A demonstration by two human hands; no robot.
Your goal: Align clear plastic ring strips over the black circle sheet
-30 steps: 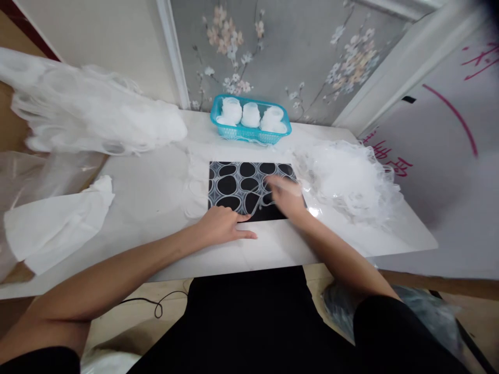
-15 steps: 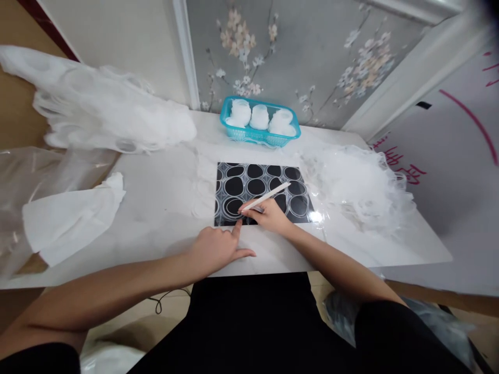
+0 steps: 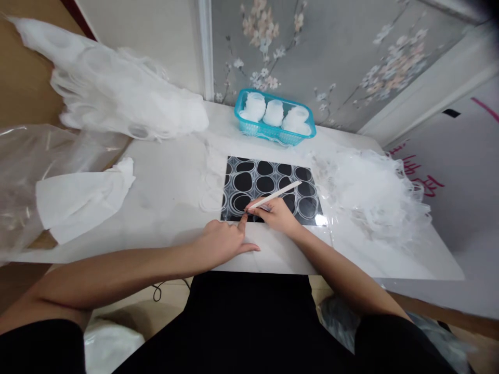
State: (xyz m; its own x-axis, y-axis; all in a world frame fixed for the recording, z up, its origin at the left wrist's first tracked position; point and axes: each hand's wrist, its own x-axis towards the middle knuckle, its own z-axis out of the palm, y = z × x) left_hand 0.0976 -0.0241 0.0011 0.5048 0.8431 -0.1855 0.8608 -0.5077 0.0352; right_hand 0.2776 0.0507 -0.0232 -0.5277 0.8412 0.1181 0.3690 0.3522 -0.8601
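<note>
A black rectangular sheet (image 3: 265, 184) with rows of pale-rimmed ovals lies on the white table. My right hand (image 3: 279, 215) is closed round a slim white pen-shaped tool (image 3: 276, 195), held slanting, its lower end at the sheet's front edge near a bottom-row oval. What sort of tool it is, I cannot make out. My left hand (image 3: 223, 243) rests at the sheet's near edge, index finger stretched to a spot beside the tool's tip and thumb held out to the right. Its other fingers are curled, with nothing seen in them.
Behind the sheet stands a turquoise basket (image 3: 275, 132) with white rolled bundles. White filmy cut-out sheets (image 3: 128, 96) are heaped at the back left, another tangled white heap (image 3: 374, 192) at the right. A white cloth-like piece (image 3: 83, 200) and clear plastic (image 3: 23, 171) lie at left.
The camera view has shifted, so the table and its things sit slightly further right. Both hands stay at nearly the same spot on the sheet, the tool still in the right one.
</note>
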